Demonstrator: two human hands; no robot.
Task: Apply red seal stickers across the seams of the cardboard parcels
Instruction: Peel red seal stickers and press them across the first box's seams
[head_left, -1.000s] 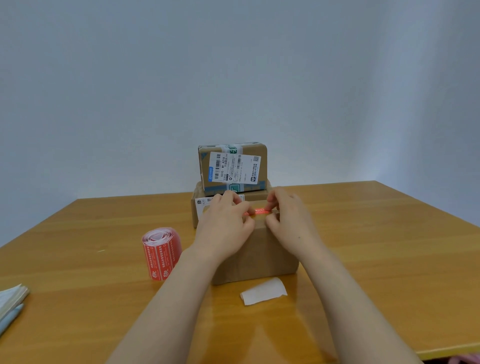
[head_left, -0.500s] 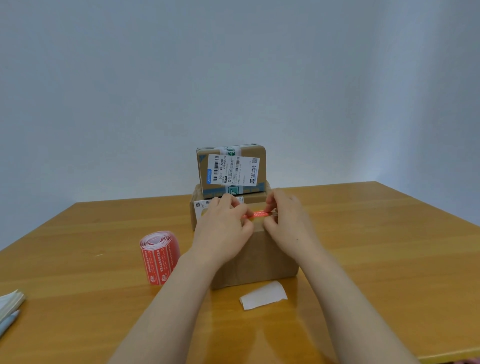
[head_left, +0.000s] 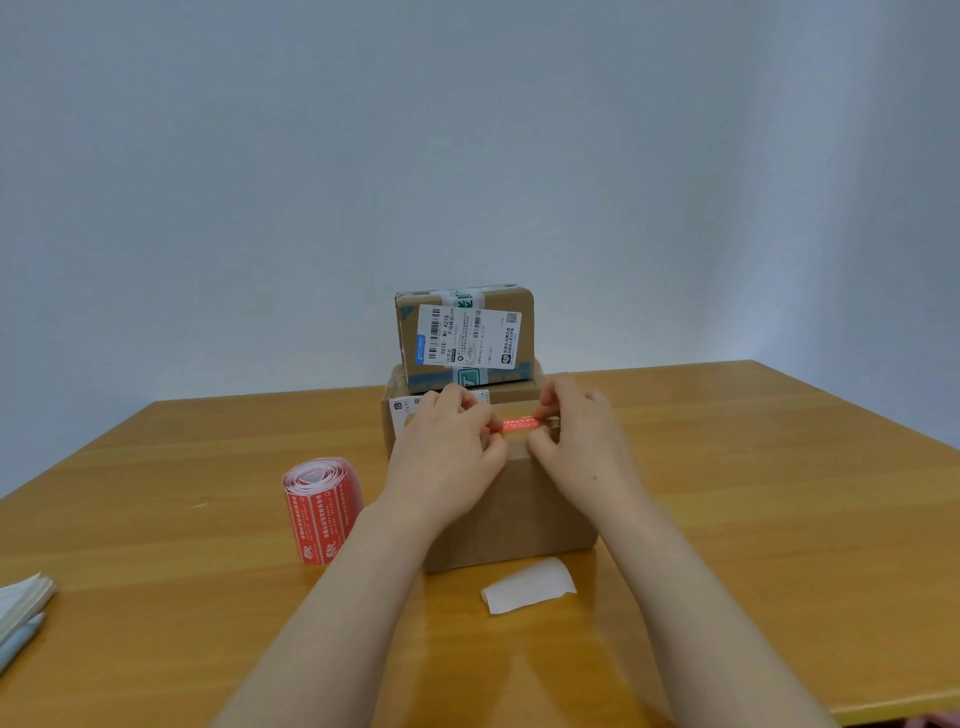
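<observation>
My left hand (head_left: 447, 460) and right hand (head_left: 579, 441) each pinch an end of the narrow red seal sticker (head_left: 519, 423), stretched over the top of the plain brown cardboard parcel (head_left: 524, 514) nearest me. I judge this the placing step: next it needs lowering square across the seam and pressing flat. My hands hide the seam and the sticker's ends, so whether it touches the cardboard I cannot tell.

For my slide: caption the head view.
Left hand and right hand hold a red sticker over the nearest box, beside a sticker roll.
</observation>
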